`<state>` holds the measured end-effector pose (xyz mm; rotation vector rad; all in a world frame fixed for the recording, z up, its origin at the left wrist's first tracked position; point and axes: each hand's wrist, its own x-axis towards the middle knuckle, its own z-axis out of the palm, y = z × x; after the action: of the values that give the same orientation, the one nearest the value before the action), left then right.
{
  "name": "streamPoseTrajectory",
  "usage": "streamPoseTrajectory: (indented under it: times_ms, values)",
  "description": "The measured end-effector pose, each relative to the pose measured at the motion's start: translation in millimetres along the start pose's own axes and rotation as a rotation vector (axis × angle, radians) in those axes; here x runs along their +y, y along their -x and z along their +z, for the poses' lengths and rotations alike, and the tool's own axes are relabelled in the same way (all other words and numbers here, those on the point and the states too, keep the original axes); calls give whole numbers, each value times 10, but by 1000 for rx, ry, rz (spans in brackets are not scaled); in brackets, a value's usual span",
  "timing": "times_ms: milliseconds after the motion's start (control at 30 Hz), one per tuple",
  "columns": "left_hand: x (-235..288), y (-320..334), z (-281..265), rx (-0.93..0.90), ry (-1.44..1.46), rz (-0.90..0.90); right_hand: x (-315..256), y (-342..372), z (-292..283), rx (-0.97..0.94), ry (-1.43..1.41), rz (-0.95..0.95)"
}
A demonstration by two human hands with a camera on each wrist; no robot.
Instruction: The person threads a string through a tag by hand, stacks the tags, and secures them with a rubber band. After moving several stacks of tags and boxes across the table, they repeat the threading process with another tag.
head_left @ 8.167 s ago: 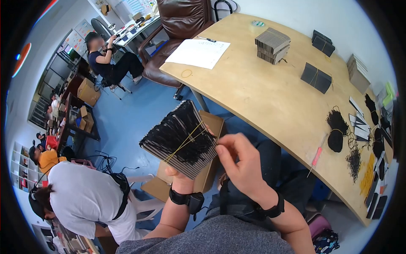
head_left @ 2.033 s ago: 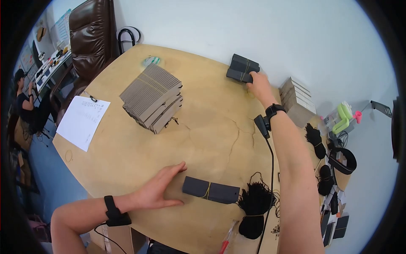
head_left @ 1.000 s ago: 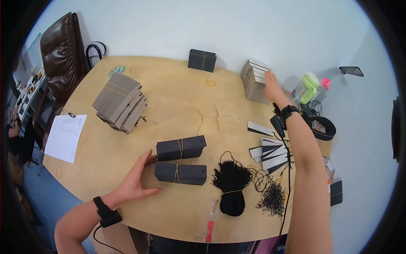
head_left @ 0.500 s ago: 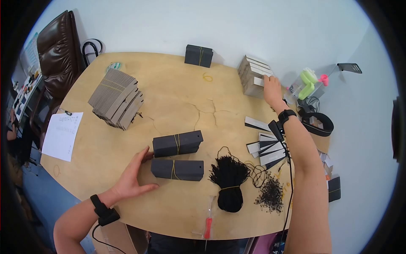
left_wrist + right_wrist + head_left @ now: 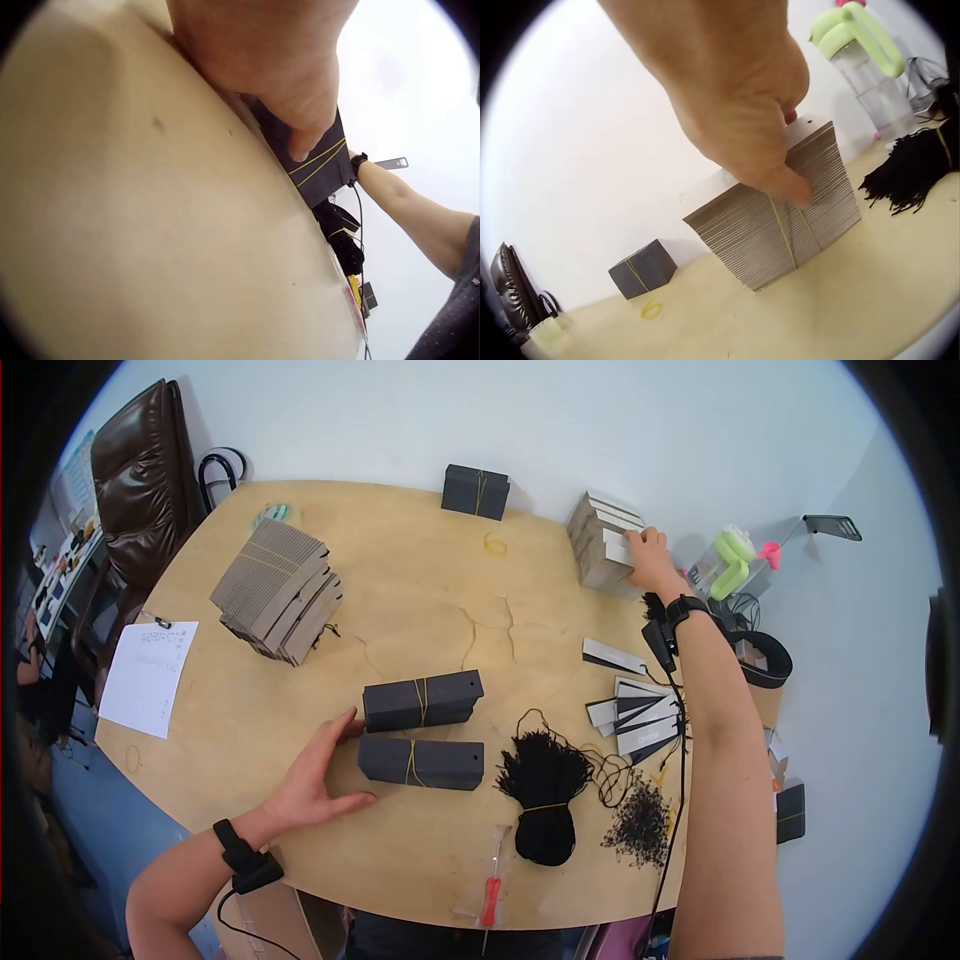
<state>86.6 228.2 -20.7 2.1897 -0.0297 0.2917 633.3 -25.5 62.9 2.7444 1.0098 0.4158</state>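
Observation:
My right hand (image 5: 652, 560) grips a rubber-banded stack of thin grey card strips (image 5: 817, 225) at the back right, beside similar stacks (image 5: 592, 520). In the right wrist view the thumb presses the stack's layered side, while the fingers are mostly hidden behind it. My left hand (image 5: 312, 780) rests on the table with thumb and fingers spread, at the left ends of two black banded bundles of strips. The far bundle (image 5: 420, 702) and near bundle (image 5: 422, 762) lie side by side. In the left wrist view the thumb overlaps a black bundle (image 5: 319, 169).
A tall grey stack of banded strips (image 5: 265, 585) stands left. Another black bundle (image 5: 475, 492) is by the wall. A black cord bundle (image 5: 546, 800), red-handled tool (image 5: 490, 900), loose strips (image 5: 640, 715) and small black pieces (image 5: 640, 825) lie right. A cable runs from my right wrist.
The corded strip stack left my left hand. My right hand let go of a black bundle, now at the front, and moved to the grey stack, which it now grips. Left hand has barely moved lately.

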Motion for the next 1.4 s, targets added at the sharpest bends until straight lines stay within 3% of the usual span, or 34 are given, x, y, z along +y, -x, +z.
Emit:
streamPoseTrajectory:
  times_ms: [67, 267, 400, 467, 733, 867, 967, 1133, 1167, 1233, 1300, 1400]
  values:
    - [2, -1, -4, -1, -6, -6, 88, -34, 106, 110, -64, -90]
    - [0, 7, 6, 6, -2, -10, -32, 85, -140, 21, -205, -77]
    - [20, 6, -6, 9, -5, -19, -524, 337, -722, -56, -251, -169]
    - [9, 9, -1, 13, 4, -17, -839, 545, -1052, -198, -386, -218]
    - [-51, 23, 21, 35, 38, 2, -1724, 1266, -1357, -398, -264, -318]
    - [-105, 18, 16, 11, 96, -5, -1689, 1361, -1206, -380, -294, -307]
    - [-133, 5, 2, -4, 118, -26, -1614, 1487, -1100, -237, -392, -374]
    - [50, 101, 103, 50, 211, -188, -1837, 1918, -1259, 222, -440, -450]
    - [98, 134, 137, 27, 250, -174, -1953, 2086, -1283, 219, -446, -458]
    - [195, 201, 176, 6, 284, -166, -2191, 2440, -1307, -48, -713, -597]
    - [292, 245, 211, 1, 150, -143, -2440, 2657, -1251, -84, -712, -543]
    - [232, 328, 249, 26, 256, -155, -2581, 2708, -1153, -107, -769, -460]
